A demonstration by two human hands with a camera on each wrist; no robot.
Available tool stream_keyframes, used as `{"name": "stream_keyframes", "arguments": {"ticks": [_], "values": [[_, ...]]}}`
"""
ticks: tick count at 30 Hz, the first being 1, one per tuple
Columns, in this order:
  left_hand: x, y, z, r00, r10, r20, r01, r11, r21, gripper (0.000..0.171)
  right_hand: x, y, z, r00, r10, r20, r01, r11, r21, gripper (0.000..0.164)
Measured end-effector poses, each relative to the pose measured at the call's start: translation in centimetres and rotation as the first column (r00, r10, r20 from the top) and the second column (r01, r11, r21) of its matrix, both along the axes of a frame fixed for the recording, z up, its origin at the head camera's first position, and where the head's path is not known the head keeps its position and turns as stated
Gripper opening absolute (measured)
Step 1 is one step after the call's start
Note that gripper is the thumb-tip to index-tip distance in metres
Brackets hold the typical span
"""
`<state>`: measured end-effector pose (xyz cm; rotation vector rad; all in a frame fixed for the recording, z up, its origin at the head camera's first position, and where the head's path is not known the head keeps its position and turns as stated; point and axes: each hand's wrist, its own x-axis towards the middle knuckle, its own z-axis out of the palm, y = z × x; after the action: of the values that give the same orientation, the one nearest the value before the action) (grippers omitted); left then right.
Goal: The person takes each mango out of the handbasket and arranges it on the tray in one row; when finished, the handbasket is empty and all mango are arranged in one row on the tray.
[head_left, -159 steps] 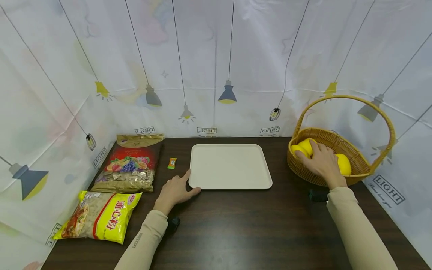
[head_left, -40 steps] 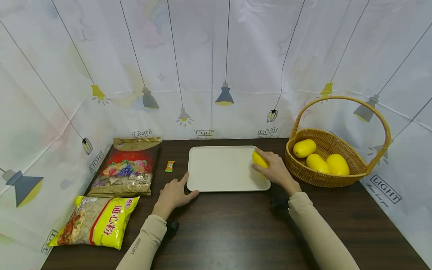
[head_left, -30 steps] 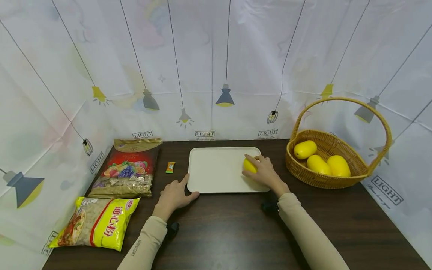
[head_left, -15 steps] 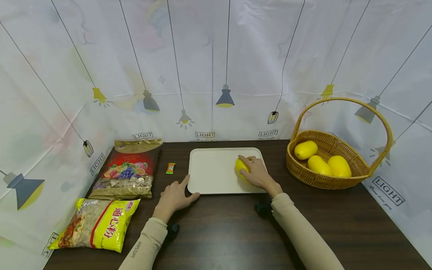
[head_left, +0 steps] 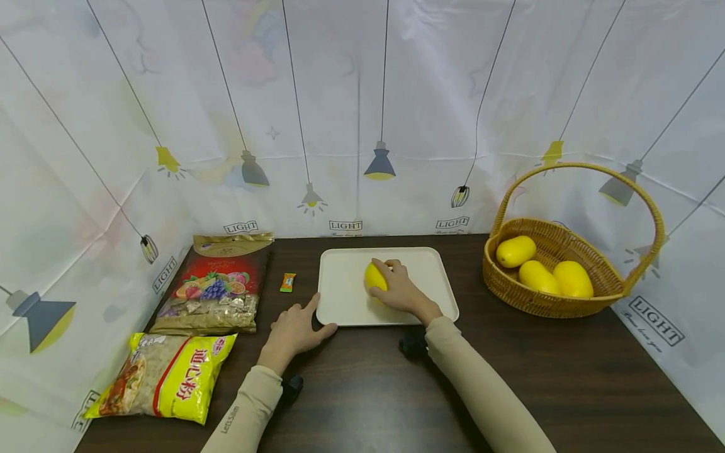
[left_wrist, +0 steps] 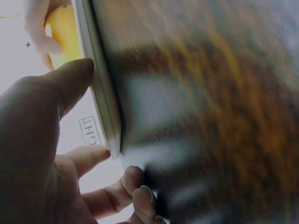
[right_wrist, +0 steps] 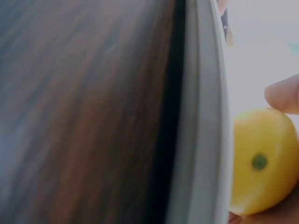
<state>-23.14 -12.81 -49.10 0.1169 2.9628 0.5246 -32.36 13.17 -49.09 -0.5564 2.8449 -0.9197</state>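
Note:
The right hand grips a smooth, oval yellow fruit over the middle of a cream tray. The right wrist view shows the same fruit end-on, with a small green stem spot, just beyond the tray rim. At the tray's front left corner, the left hand rests with thumb and index finger spread, their tips at the edges. The left wrist view has that thumb against the rim, with the other fingers loosely bent.
A wicker basket with a tall handle stands at the right, with 3 more yellow fruits inside. Left of the tray are a small wrapped candy, a red and gold candy bag and a yellow pasta bag.
The right hand was in the basket about five seconds ago; it has since carried one yellow fruit left over the tray, from its right edge to the middle. The left hand has stayed at the corner.

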Motion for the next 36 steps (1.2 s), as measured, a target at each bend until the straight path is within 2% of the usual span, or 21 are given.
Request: {"name": "stream_keyframes", "arguments": {"ticks": [6,18,28,36], "values": [[0.0,0.0,0.2,1.0,0.004,0.0,-0.004,1.0,0.001,0.086,-0.1,-1.7,0.8,0.998,0.037,0.047,-0.037,0.999,-0.003,0.083],[0.0,0.0,0.2,1.0,-0.002,-0.003,0.002,1.0,0.005,0.086,-0.6,-4.6,1.3,0.997,0.066,0.044,-0.067,0.997,0.042,0.087],[0.0,-0.2,0.4,1.0,0.004,0.006,-0.004,1.0,0.004,0.087,-1.9,-7.4,1.1,0.996,0.083,0.045,-0.086,0.995,0.057,0.094],[0.1,0.0,0.3,1.0,-0.003,0.002,0.003,1.0,-0.004,0.086,-2.1,-9.1,1.1,0.995,0.09,0.039,-0.093,0.993,0.069,0.095]]}}
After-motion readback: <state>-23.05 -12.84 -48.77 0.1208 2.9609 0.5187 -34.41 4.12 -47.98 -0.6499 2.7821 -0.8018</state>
